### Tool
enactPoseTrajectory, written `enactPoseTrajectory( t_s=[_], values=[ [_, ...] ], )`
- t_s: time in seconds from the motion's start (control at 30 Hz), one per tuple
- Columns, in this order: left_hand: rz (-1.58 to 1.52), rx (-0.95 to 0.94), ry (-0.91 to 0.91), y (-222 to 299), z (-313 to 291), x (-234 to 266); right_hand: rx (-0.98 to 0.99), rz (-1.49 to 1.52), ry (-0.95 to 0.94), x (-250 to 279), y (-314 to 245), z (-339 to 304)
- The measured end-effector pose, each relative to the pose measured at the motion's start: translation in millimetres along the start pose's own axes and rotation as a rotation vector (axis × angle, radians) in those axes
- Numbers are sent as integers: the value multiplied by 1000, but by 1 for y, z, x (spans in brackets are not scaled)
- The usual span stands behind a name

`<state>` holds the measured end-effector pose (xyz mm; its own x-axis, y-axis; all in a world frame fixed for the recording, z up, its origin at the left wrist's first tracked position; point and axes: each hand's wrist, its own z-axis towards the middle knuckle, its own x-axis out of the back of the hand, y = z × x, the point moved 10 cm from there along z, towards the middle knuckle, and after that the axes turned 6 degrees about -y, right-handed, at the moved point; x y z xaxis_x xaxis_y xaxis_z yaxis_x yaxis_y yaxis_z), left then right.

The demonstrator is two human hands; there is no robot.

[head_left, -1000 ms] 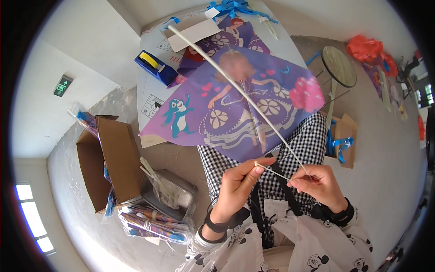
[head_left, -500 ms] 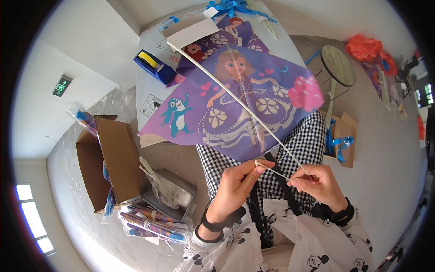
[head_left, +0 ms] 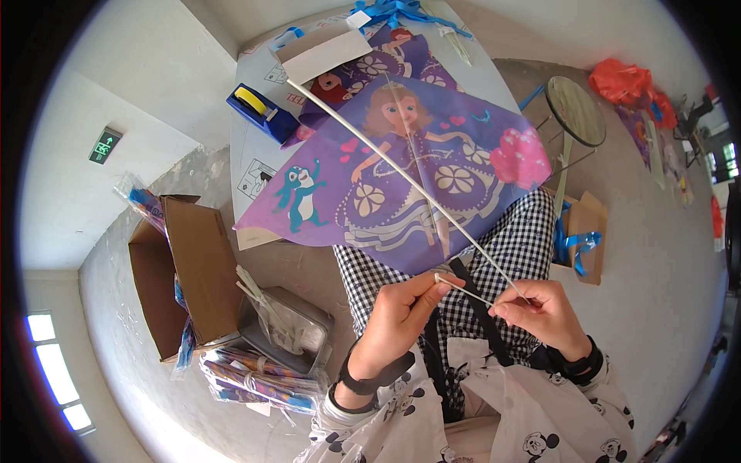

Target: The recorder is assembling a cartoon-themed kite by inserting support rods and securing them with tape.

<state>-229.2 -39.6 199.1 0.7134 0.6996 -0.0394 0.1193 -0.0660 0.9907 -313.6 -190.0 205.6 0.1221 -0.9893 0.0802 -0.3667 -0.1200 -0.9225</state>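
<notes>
My left hand is closed in a pinch on the pale end of a thin white rod. My right hand pinches that rod's other visible end, where a long white rod also runs into the fingers. Whether the two are joined or one bent piece is hidden there. The long rod slants up and left over a purple kite sail, printed with a gowned figure and a blue rabbit-like animal. This sail spreads from the table onto my checked lap.
A blue tape dispenser and an open white box stand on the table. Cardboard boxes, a grey bin and bundled wrapped packs are at left. At right are a round stool and a carton with blue ribbon.
The long rod's far end has shifted slightly right and nearer. Both hands keep their pinch in nearly the same place.
</notes>
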Motion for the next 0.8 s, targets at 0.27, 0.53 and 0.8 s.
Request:
enactPoseTrajectory(
  t_s=[0.27,0.53,0.8],
  values=[
    [482,-138,117,20,-4,7,18,-101,9,2,-8,-1],
    [856,-250,149,41,-10,-2,27,-177,33,3,-15,-3],
    [887,-336,86,23,-9,-38,54,-198,82,-7,-7,15]
  ],
)
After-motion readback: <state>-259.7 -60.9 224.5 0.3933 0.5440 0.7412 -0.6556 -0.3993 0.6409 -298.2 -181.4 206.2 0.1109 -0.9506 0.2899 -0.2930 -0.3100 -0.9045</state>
